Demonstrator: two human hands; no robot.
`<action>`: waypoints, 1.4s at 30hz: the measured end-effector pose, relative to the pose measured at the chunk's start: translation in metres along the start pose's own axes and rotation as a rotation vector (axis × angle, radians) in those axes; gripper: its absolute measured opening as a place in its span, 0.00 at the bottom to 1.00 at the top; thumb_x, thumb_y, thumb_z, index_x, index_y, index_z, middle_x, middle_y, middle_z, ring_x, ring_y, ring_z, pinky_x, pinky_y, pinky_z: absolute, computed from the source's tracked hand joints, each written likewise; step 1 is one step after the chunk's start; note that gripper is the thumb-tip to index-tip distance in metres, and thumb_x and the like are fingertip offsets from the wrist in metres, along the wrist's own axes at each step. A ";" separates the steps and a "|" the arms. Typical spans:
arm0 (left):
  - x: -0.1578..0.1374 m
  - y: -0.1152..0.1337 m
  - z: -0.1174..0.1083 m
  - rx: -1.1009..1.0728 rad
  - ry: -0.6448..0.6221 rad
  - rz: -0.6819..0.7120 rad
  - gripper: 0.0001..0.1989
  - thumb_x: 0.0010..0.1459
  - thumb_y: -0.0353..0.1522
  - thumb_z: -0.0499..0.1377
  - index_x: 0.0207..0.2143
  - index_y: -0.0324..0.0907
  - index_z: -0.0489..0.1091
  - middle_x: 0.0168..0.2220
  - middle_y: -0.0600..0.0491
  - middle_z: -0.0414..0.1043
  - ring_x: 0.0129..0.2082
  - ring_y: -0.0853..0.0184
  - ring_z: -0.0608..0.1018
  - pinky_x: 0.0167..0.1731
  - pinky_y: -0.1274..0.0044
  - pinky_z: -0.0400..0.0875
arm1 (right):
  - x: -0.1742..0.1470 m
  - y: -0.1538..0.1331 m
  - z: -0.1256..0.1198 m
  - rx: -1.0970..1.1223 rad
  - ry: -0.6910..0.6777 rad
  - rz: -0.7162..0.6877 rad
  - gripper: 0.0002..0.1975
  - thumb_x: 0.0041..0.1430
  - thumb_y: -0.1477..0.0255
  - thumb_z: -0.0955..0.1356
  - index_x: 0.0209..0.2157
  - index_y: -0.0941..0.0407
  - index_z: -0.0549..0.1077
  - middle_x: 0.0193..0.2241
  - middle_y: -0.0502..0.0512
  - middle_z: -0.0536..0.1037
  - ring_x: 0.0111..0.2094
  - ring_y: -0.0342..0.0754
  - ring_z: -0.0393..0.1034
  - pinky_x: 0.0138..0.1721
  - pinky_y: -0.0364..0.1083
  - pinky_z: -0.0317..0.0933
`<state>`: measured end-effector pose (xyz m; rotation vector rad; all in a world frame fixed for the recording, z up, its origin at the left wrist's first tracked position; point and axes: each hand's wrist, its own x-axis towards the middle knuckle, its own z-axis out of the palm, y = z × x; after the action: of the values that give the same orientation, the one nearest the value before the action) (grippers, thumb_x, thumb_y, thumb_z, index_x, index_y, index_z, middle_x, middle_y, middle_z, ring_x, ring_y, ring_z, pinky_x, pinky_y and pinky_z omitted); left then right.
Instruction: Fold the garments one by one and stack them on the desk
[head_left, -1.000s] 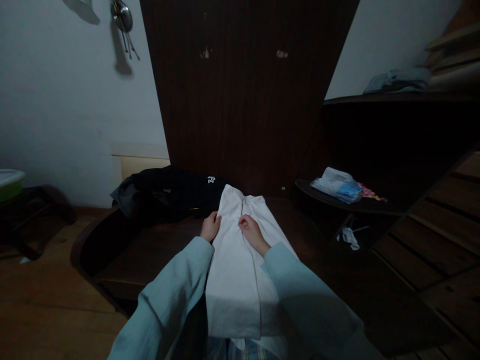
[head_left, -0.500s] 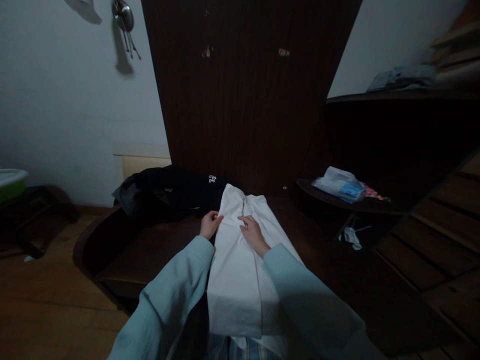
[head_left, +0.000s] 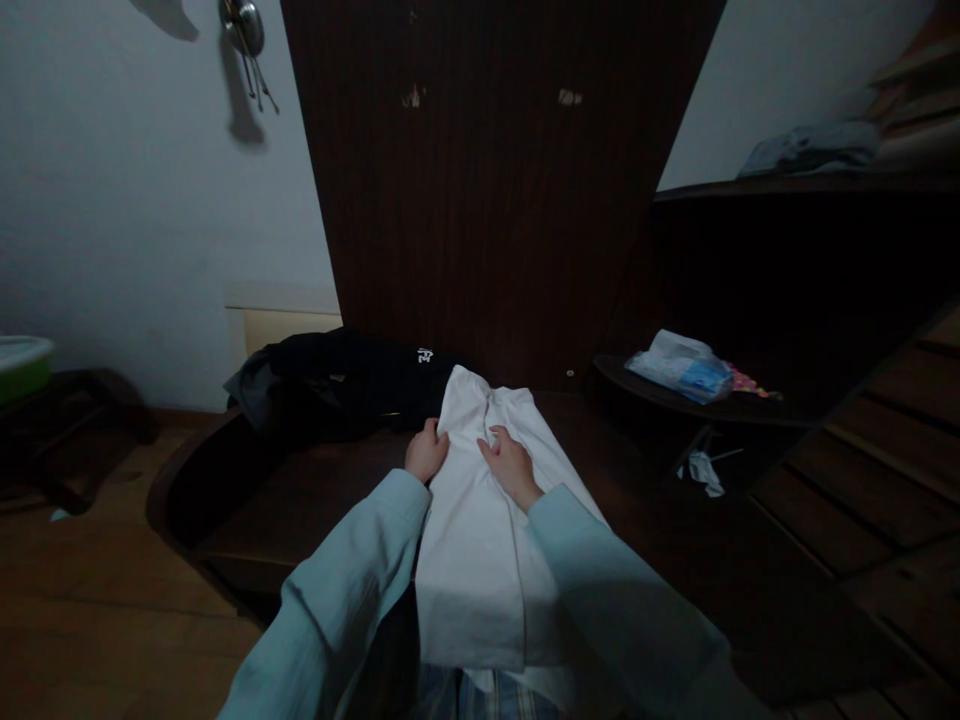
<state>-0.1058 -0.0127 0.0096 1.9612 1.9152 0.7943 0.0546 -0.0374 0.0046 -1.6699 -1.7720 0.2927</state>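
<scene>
A pair of white trousers (head_left: 472, 560) lies lengthwise before me, waistband at the far end, one leg over the other and the hems close to my body. My left hand (head_left: 427, 452) is at the left edge of the trousers below the waist, its fingers curled at the cloth and the thumb on top; the fingertips are partly hidden. Over the upper middle, my right hand (head_left: 511, 465) touches the fabric with thumb and forefinger apart. Small creases run through the cloth between both hands.
The trousers rest on a dark wooden bench (head_left: 300, 500) with a curved left end. Black clothing (head_left: 360, 375) with white lettering lies behind at left. A packet of tissues (head_left: 679, 368) sits on a low shelf at right. A dark wooden panel (head_left: 487, 220) rises behind.
My left hand has turned slightly and shifted a little at the trousers' edge. My right hand's forefinger has lifted and moved away from the thumb. The trousers lie nearly the same.
</scene>
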 end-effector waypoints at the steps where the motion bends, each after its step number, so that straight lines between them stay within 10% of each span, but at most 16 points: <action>1: 0.000 0.000 0.000 0.011 -0.008 0.007 0.15 0.56 0.32 0.48 0.46 0.37 0.60 0.36 0.43 0.73 0.36 0.60 0.75 0.32 0.76 0.63 | 0.001 -0.001 0.000 0.003 -0.015 0.021 0.15 0.54 0.63 0.62 0.42 0.55 0.65 0.22 0.48 0.71 0.28 0.46 0.66 0.28 0.42 0.54; 37: -0.001 0.002 -0.003 0.043 -0.007 -0.036 0.11 0.60 0.33 0.43 0.40 0.39 0.60 0.34 0.44 0.73 0.35 0.62 0.75 0.30 0.77 0.62 | 0.005 0.007 0.007 0.200 -0.013 -0.077 0.08 0.49 0.73 0.62 0.33 0.54 0.70 0.19 0.44 0.68 0.23 0.42 0.64 0.27 0.40 0.56; 42: -0.002 0.002 -0.003 0.064 -0.024 -0.025 0.11 0.61 0.33 0.42 0.40 0.40 0.60 0.34 0.44 0.73 0.35 0.62 0.75 0.29 0.77 0.62 | 0.001 0.002 -0.006 0.248 -0.164 0.116 0.15 0.49 0.67 0.64 0.40 0.57 0.65 0.21 0.46 0.69 0.19 0.42 0.63 0.23 0.41 0.56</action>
<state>-0.1057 -0.0152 0.0127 1.9699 1.9706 0.7085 0.0598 -0.0380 0.0088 -1.6086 -1.6786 0.6900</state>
